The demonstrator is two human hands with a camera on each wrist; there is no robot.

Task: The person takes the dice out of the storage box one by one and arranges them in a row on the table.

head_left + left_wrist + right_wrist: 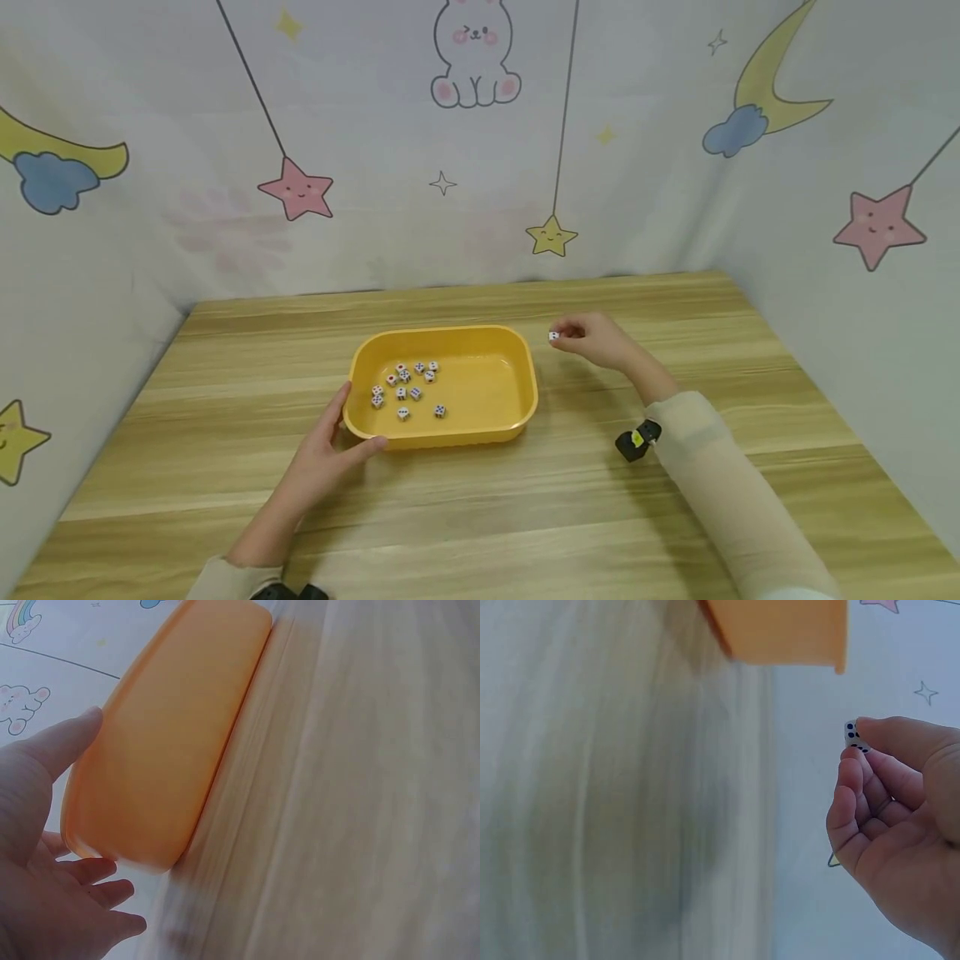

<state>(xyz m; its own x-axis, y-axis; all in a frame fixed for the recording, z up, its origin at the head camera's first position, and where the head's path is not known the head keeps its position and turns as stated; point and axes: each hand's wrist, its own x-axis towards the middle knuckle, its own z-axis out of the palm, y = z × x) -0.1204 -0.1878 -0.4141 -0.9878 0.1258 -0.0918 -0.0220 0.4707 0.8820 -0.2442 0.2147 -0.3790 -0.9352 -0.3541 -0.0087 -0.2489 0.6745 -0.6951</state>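
- A pale, cartoon-printed backdrop (pixel 397 242) rises beyond both hands; a wood-grain table (pixel 480 517) spreads beneath them.
- The left hand (pixel 324 458), thumb and fingers spread wide, touches the yellow tray (pixel 453 437) between the hands.
- The right hand (pixel 594 339) pinches a die (pixel 553 336).
- Other dice (pixel 401 394) lie in the tray, nearer the left hand.

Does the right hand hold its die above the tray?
No, the right hand pinches the die to the right of the tray, outside its rim.
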